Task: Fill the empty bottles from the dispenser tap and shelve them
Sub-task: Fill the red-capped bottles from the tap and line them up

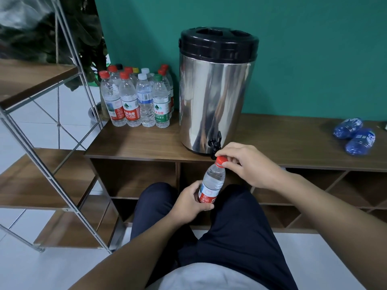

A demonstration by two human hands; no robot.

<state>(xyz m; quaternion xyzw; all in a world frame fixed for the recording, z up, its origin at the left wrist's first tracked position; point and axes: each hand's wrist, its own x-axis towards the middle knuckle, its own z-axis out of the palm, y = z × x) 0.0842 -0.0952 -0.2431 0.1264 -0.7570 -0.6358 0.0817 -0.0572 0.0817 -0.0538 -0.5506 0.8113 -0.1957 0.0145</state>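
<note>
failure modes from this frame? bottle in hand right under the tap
1. The right hand pinches the red cap right beside the black tap; a knuckle could bump the lever and start a spill.
2. The left hand grips only the lower label of the tilted bottle; twisting the cap may make it slip, or squeeze water out if the cap is loose.
3. The standing bottles are tightly clustered; adding one carelessly could topple neighbours.

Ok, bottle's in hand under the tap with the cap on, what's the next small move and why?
Probably twist the red cap with the right hand, whose fingers pinch it, while the left hand grips the bottle. It looks filled, so likely tighten before shelving; I can't tell whether it's already tight.
</note>
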